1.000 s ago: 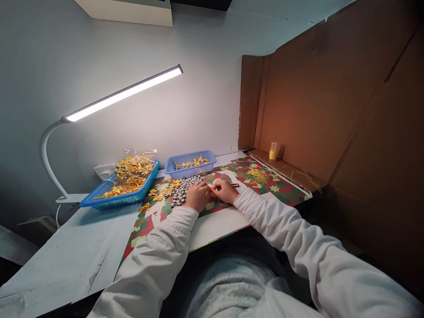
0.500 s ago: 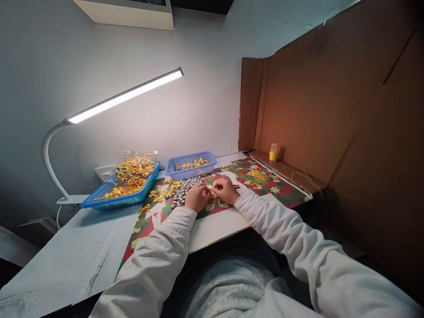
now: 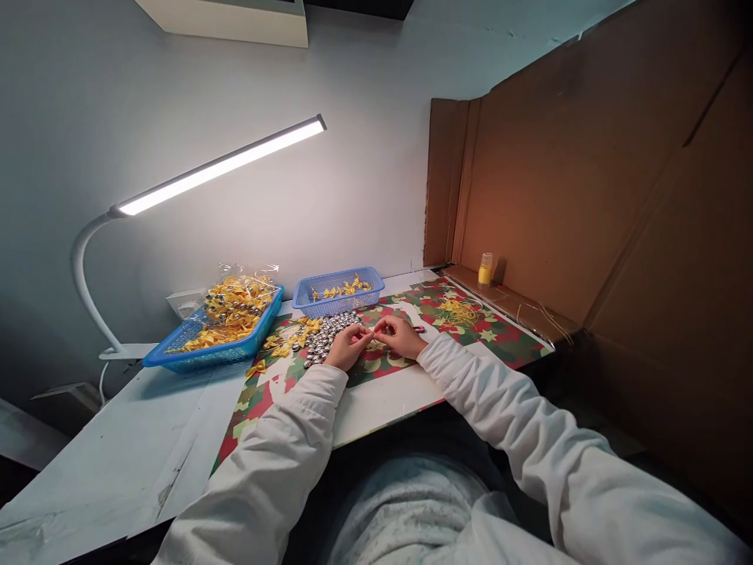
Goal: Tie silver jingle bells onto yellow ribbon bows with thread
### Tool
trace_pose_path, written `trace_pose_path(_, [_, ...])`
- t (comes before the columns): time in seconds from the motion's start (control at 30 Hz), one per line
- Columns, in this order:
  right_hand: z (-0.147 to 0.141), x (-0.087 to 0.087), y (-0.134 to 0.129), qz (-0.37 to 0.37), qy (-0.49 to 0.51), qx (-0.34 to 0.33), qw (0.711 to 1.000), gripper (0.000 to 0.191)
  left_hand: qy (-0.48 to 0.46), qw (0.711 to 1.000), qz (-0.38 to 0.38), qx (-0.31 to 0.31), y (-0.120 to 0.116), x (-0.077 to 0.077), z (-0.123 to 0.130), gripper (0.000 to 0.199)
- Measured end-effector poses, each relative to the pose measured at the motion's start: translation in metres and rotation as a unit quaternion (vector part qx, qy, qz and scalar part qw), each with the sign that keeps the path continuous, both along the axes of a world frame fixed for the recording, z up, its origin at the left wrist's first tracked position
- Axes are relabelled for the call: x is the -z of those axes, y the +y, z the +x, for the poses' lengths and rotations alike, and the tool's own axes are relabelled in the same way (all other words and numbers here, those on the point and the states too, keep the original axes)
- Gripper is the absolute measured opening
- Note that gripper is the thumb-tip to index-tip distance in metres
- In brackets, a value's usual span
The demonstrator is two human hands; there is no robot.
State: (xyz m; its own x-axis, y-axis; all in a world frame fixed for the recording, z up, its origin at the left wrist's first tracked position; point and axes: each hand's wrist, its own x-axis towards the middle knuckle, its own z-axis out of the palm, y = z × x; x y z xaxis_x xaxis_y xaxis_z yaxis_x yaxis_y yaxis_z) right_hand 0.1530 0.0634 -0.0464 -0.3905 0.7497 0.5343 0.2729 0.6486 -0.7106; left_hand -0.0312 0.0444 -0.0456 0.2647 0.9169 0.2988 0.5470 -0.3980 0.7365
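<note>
My left hand (image 3: 349, 348) is closed in a pinch beside the pile of silver bells (image 3: 322, 342). Facing it, my right hand (image 3: 401, 337) pinches too, and the fingertips of both almost meet above the patterned mat (image 3: 376, 372). Whatever lies between the fingertips is too small to make out. Yellow bows (image 3: 289, 343) are scattered left of the bells. Just behind my right hand, a small red item (image 3: 419, 329) shows in part.
At the left stands a blue basket (image 3: 217, 359) heaped with yellow bows. A smaller blue basket (image 3: 338, 308) sits behind the bells. Yellow cords (image 3: 459, 312) lie at the right, near a yellow bottle (image 3: 485, 269). A lamp (image 3: 223, 168) hangs over the left side.
My left hand has turned slightly and its fingers now point more toward my right hand. The fingertips of both hands have shifted a little. The view has tilted slightly.
</note>
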Motion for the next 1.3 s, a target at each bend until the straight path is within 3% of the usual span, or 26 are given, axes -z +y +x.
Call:
trace_pose_path(0.3, [0.001, -0.001, 0.000, -0.001, -0.003, -0.006, 1.000, 0.026, -0.035, 0.998, -0.044, 0.025, -0.002, -0.003, -0.001, 0.030])
trace_pose_path(0.6, [0.001, 0.000, -0.003, 0.004, -0.063, -0.007, 0.998, 0.014, -0.024, 0.998, -0.066, -0.008, -0.002, -0.001, 0.000, 0.031])
trace_pose_path(1.03, [0.000, -0.002, -0.006, 0.026, -0.115, 0.012, 0.993, 0.008, 0.006, 0.998, -0.035, -0.055, -0.002, 0.000, 0.001, 0.031])
trace_pose_path(1.3, [0.000, -0.004, -0.009, 0.026, -0.124, 0.022, 0.992, 0.008, 0.058, 0.997, -0.023, -0.053, -0.003, 0.002, 0.000, 0.029])
